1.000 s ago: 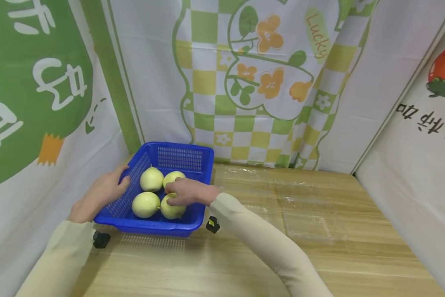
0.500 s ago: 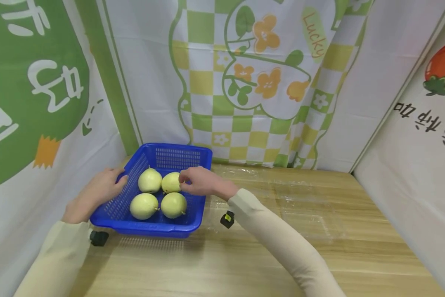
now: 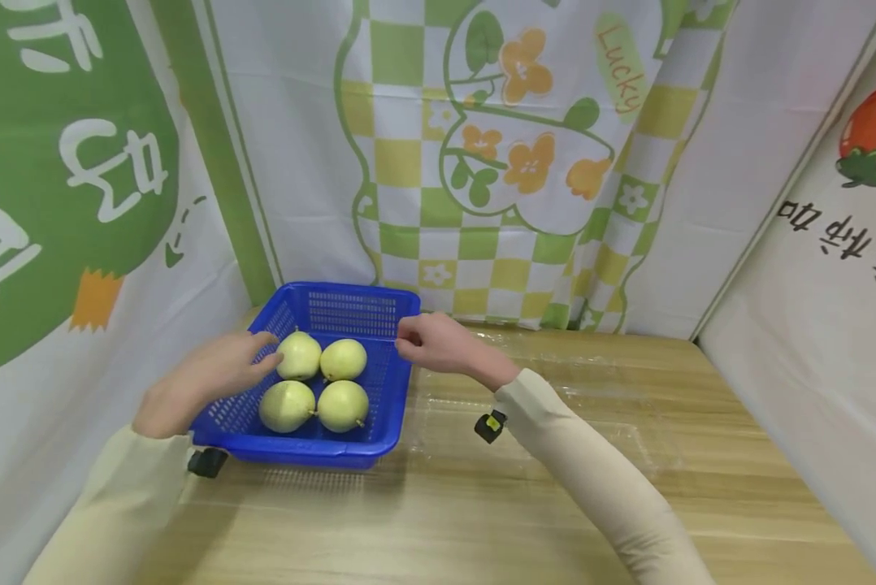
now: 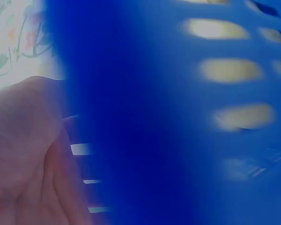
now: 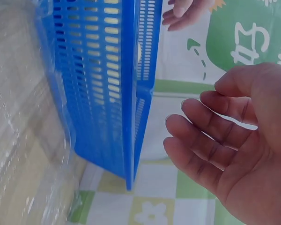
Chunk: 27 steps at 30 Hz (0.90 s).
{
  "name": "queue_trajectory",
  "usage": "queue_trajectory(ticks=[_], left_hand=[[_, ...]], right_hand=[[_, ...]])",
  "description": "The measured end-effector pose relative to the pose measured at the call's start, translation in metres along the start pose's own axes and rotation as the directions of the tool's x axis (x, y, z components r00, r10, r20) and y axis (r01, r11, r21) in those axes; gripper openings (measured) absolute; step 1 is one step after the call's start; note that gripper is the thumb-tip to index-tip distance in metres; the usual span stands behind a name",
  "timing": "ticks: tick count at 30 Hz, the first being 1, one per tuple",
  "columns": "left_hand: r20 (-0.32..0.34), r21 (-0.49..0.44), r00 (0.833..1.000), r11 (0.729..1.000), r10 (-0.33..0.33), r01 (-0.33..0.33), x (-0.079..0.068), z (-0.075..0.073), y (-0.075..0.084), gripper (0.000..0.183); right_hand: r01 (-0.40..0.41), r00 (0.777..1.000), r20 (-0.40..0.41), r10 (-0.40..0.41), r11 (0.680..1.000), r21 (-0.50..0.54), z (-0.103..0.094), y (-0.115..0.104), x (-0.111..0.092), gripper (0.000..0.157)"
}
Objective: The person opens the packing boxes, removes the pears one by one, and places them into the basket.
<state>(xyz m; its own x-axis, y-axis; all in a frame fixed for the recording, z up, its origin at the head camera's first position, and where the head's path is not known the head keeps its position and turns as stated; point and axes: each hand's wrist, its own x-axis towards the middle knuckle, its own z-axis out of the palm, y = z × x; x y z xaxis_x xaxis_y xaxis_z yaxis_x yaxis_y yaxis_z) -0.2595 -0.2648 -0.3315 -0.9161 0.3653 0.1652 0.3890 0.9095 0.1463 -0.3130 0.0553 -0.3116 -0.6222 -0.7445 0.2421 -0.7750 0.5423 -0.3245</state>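
Note:
Several pale yellow-green pears point(image 3: 344, 406) lie together on the floor of a blue plastic basket point(image 3: 299, 446) with slotted walls. My left hand point(image 3: 214, 375) is over the basket's left side, its fingertips near the back left pear point(image 3: 298, 356); whether they touch is unclear. In the left wrist view the basket's blurred rim point(image 4: 126, 117) fills the middle, beside that hand. Above the basket's right rim, my right hand point(image 3: 438, 343) holds nothing. The right wrist view shows its fingers point(image 5: 196, 145) loosely bent, apart from the basket.
Clear plastic containers point(image 3: 606, 443) lie on the wooden table point(image 3: 482, 520) right of the basket, faint against the wood. A printed curtain point(image 3: 423, 195) hangs behind the table. White printed cloth point(image 3: 833, 325) stands along the right side, with another sheet on the left.
My right hand has lifted off the pears and moved right, to the basket's right rim. My left hand has shifted inward over the left side. The pears stay in the basket.

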Motion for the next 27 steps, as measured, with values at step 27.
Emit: queue_trajectory(ticks=[27], left_hand=[[0.039, 0.012, 0.994, 0.995, 0.102, -0.102, 0.068, -0.074, 0.040, 0.037]], right_hand=[[-0.192, 0.979, -0.087, 0.183, 0.975, -0.108, -0.096, 0.071, -0.066, 0.020]])
